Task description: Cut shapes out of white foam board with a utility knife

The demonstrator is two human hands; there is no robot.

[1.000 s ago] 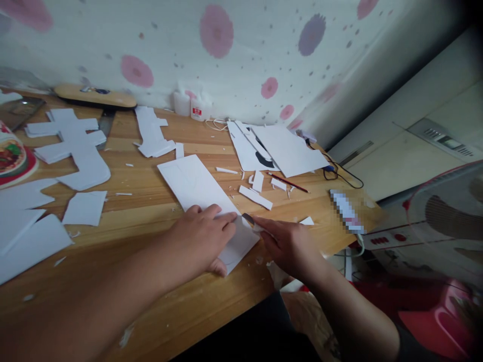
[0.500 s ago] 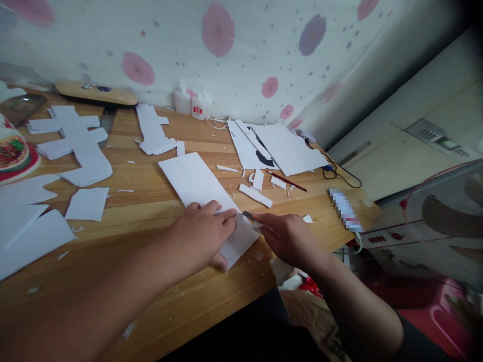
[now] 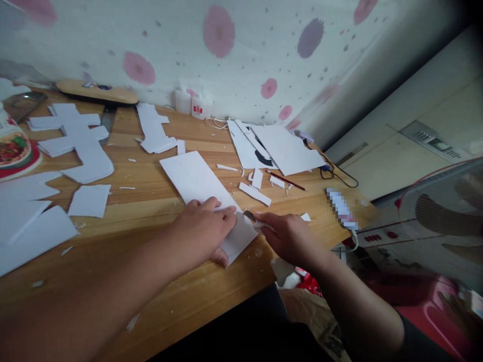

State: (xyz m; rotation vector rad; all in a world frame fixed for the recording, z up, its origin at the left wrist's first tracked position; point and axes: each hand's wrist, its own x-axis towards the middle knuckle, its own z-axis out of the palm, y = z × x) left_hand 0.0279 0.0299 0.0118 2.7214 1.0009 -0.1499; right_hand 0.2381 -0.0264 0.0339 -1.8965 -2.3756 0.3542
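Note:
A white foam board (image 3: 196, 176) lies slantwise on the wooden table. My left hand (image 3: 207, 226) presses down on its near half, fingers bent and resting on the surface, thumb apart at the near edge. In my closed right hand (image 3: 292, 239) is a utility knife (image 3: 249, 215), its dark blade at the board's right edge close to my left fingertips. Most of the knife's handle is hidden in my palm. Faint lines show on the board.
Cut-out white shapes (image 3: 81, 138) and offcuts (image 3: 90, 201) lie at the left. Beyond the board are small scraps (image 3: 255, 194), a red pencil (image 3: 287, 179) and larger white sheets (image 3: 289, 146). A phone-like object (image 3: 341, 206) and cables are at the right; bottles (image 3: 196, 104) stand by the wall.
My right hand and the knife have shifted very slightly against the board's edge. My left hand stays in place on the board; the view has moved a little.

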